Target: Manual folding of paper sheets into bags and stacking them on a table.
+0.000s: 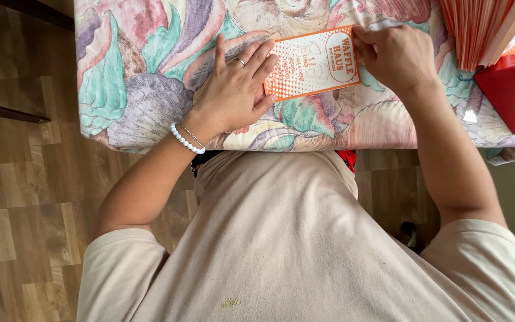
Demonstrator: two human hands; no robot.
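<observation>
Near the front edge of the table, the left hand lies flat, fingers spread, pinning one end of the orange and white paper sleeve; the right hand pinches its other end closed, likely keeping it taut

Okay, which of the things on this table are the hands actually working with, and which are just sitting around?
In use:
- orange and white paper card, flat on the table
- left hand, pressing its left end
- right hand, pinching its right edge

Lying about:
- stack of orange cards, upper right
- red container, right edge
- floral tablecloth, underneath
</observation>
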